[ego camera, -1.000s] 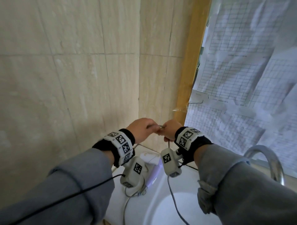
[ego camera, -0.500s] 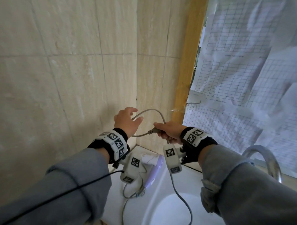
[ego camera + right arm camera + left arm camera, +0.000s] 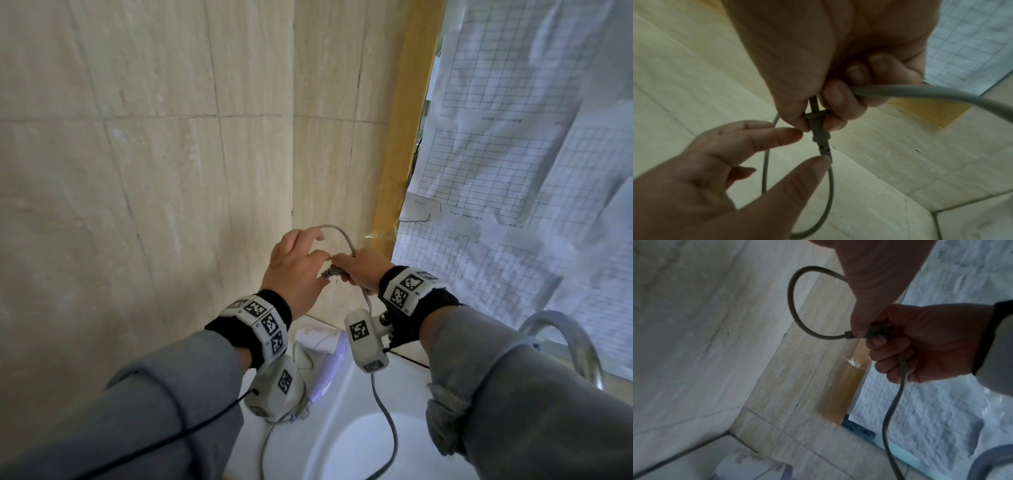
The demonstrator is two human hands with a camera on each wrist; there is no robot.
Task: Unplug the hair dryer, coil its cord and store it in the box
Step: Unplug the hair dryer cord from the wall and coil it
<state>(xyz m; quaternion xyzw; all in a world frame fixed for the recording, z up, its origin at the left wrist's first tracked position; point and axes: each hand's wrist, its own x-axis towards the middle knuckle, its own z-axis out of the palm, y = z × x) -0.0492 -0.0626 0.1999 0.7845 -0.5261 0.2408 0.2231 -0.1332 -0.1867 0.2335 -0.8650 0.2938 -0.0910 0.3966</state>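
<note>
A grey cord [image 3: 343, 233] rises from the sink and makes a small loop between my hands. My right hand [image 3: 363, 271] grips the grey plug [image 3: 331, 272] together with a lower stretch of the cord. In the right wrist view the plug [image 3: 819, 129] sticks out from between the thumb and fingers. My left hand [image 3: 297, 264] has fairly straight fingers. Its thumb touches the cord just below the plug, and the loop runs behind its fingers. The lilac hair dryer [image 3: 327, 374] lies on the sink's rim below my wrists, partly hidden by them.
A white box-like thing [image 3: 313, 337] sits in the corner by the hair dryer. The white sink basin [image 3: 346, 448] lies below, with a chrome tap [image 3: 579, 346] at the right. Beige tiled walls close the corner. Gridded paper sheets [image 3: 513, 171] cover the window.
Half a second ago my left hand was spread away from the plug with a wide loop. It has come back to the plug and the loop is smaller. My right hand keeps its grip.
</note>
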